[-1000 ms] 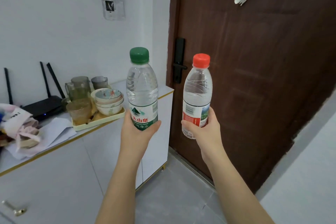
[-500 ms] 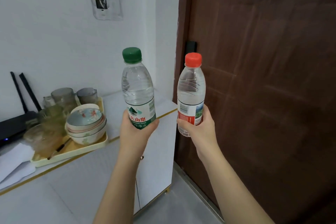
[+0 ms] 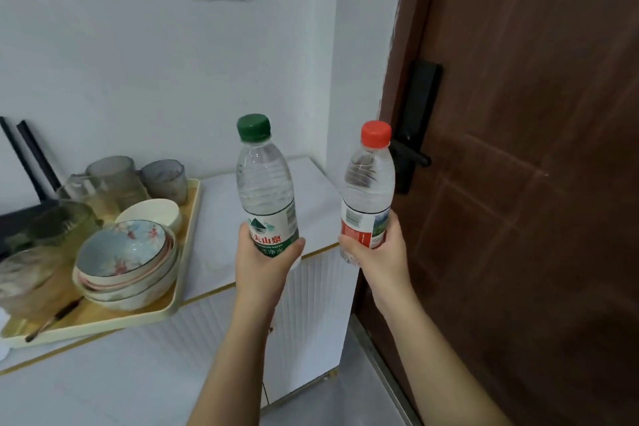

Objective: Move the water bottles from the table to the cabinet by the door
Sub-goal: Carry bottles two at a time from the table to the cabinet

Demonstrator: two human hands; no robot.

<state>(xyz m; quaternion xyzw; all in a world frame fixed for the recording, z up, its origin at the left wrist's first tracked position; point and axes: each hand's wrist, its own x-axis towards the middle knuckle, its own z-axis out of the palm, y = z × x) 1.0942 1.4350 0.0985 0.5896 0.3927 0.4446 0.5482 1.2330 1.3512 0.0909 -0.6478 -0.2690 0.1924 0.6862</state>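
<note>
My left hand [image 3: 264, 264] grips a clear water bottle with a green cap [image 3: 263, 183] by its lower half, upright, above the right end of the white cabinet top [image 3: 221, 218]. My right hand [image 3: 378, 261] grips a second clear bottle with a red cap [image 3: 368, 183] and a red label, also upright, just past the cabinet's right edge and in front of the brown door [image 3: 536, 149]. Both bottles are held in the air, apart from each other.
A cream tray [image 3: 179, 290] on the cabinet holds stacked bowls [image 3: 128, 259] and several glass cups [image 3: 114, 180]. The door's black handle [image 3: 413, 149] sits just behind the red-capped bottle. A router's antennas [image 3: 31, 152] stand at the far left. Grey floor lies below.
The view has come closer to the cabinet and tilted down. Both bottles, still gripped, now hang over the cabinet's right end, nearer the tray and the door handle.
</note>
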